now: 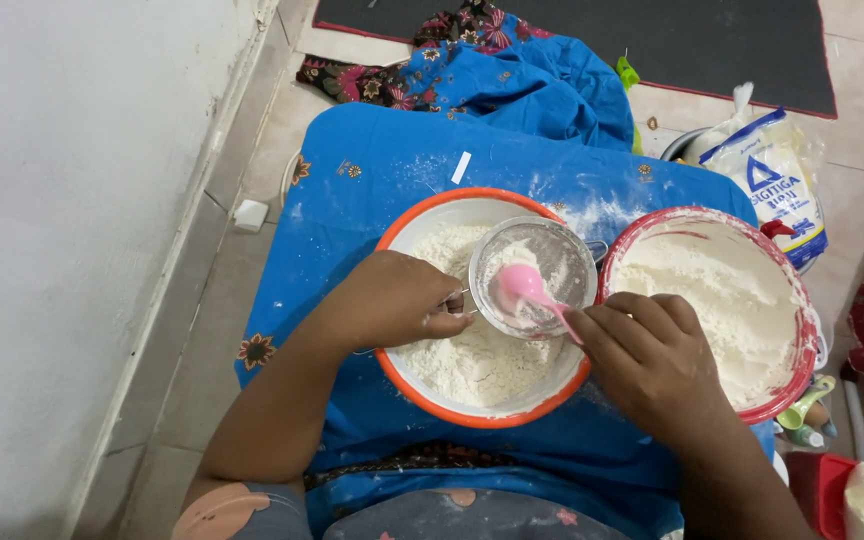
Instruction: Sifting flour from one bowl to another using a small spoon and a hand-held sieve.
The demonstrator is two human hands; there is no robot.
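Low table draped in a flour-dusted blue cloth [372,170], bearing an orange-rimmed bowl [482,412] of flour beside a red-rimmed bowl [787,390], on tiled floor [207,330].

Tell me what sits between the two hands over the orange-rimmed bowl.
In the head view, a small sieve with a pink spoon inside it.

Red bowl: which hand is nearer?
Right. The right hand with the pink spoon touches the red bowl rim; the left hand is across the sieve.
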